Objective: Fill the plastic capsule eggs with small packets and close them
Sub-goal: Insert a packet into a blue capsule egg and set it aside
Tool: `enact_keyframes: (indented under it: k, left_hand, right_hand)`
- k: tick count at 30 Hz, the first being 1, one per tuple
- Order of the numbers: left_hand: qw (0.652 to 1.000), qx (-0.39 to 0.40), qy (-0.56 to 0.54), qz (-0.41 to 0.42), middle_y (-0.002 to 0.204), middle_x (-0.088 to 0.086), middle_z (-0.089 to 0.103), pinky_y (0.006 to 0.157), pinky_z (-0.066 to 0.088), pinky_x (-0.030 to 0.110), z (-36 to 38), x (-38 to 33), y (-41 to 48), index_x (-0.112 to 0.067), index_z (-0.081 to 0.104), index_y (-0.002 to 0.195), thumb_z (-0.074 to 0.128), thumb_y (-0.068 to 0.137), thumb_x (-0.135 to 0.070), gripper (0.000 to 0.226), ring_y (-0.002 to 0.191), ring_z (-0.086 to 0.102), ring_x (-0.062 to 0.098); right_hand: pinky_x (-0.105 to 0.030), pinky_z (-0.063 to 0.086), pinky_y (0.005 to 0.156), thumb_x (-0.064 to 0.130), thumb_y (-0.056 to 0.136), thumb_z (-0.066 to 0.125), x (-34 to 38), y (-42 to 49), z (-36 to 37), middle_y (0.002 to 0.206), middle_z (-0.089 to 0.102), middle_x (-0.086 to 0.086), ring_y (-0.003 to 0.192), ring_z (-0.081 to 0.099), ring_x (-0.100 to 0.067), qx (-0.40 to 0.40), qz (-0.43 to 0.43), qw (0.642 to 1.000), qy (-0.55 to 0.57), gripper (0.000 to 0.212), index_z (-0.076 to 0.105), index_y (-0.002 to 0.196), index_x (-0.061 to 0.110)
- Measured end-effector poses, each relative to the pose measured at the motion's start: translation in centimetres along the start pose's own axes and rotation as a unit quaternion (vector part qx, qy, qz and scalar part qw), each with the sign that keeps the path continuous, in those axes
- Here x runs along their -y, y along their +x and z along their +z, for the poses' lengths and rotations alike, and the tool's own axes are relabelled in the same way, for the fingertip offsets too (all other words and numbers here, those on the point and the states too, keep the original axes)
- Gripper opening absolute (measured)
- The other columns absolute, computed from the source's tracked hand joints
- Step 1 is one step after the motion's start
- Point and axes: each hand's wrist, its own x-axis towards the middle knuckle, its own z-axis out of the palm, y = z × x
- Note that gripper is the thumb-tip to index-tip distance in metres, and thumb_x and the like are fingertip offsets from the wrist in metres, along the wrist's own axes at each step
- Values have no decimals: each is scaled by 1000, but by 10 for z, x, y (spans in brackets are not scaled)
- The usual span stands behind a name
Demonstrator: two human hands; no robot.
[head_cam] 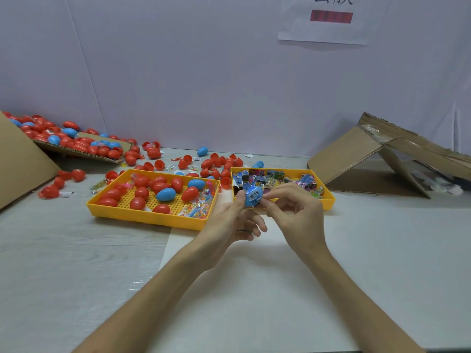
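Blocking the packet tray's [329,200] front wall, fingers [241,197] pinch blue egg [248,202] and packet [254,195].

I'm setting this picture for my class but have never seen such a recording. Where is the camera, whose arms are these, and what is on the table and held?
One picture, from a camera worn on a person's head, looking down. No machine: these are bare hands. The left hand holds a blue capsule egg; the right hand pinches a small packet at it. On the table, the left yellow tray holds red and blue eggs, the right yellow tray packets. Loose eggs and cardboard lie behind.
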Motion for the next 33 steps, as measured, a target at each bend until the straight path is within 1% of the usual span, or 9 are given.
enact_keyframes:
  k: [4,9,12,15,17,22,24,28,33]
  left_hand:
    - [1000,-6,1,1,80,10,71,65,52,25,1,-1,-1,-33,78,98,40,90,-66,51,69,62,16]
    - [999,-17,30,-16,83,10,73,65,52,26,1,-2,0,-15,69,105,40,88,-66,61,69,64,16]
    - [999,-32,37,-2,88,6,75,67,55,28,3,-5,0,-14,68,108,44,87,-63,59,70,68,17]
    - [997,-52,17,51,108,6,75,76,61,30,2,-6,-1,-20,60,122,55,87,-53,49,88,75,21]
    - [996,-43,13,83,118,1,73,81,62,32,1,-6,-1,-27,61,124,61,88,-43,40,101,74,22]
    - [992,-46,37,109,120,-5,72,81,60,29,-2,-7,-3,-36,68,119,66,88,-35,31,110,71,19]
    - [992,-43,43,111,118,-6,73,80,59,27,-3,-8,-4,-36,68,117,67,87,-36,31,109,71,17]
    - [991,-43,54,112,115,-6,75,79,58,23,-4,-8,-3,-37,67,115,68,83,-38,32,108,71,16]
    - [991,-32,55,114,115,-4,75,80,58,23,-4,-7,-3,-32,65,119,66,85,-34,34,108,71,17]
  right_hand:
    - [-38,58,62,9,84,75,0,1,-1,90,66,11,66,68,-20,34,43,998,30,9,72,85,17]
    - [-32,56,61,17,82,66,2,3,1,95,61,20,71,65,-9,48,69,996,30,9,63,81,26]
    - [-32,55,64,20,83,63,1,4,0,99,63,18,79,66,-9,60,86,994,29,10,61,80,30]
    - [-32,54,66,18,84,62,0,6,0,100,63,17,90,65,-9,54,81,995,37,9,61,81,27]
    - [-35,58,71,19,86,63,0,6,-1,102,62,18,101,63,-9,57,71,995,32,9,63,83,27]
    - [-46,58,86,18,89,62,-2,5,-2,108,64,18,112,62,-14,79,72,994,37,8,63,84,24]
    - [-45,60,82,19,88,61,-1,5,-1,106,64,17,109,63,-16,83,84,992,49,10,62,82,26]
    - [-31,59,69,16,87,59,1,6,-1,105,63,11,100,64,-15,89,92,990,55,13,60,81,28]
    - [-28,59,63,10,90,57,1,6,-3,106,61,4,94,64,-11,93,93,990,47,19,59,81,27]
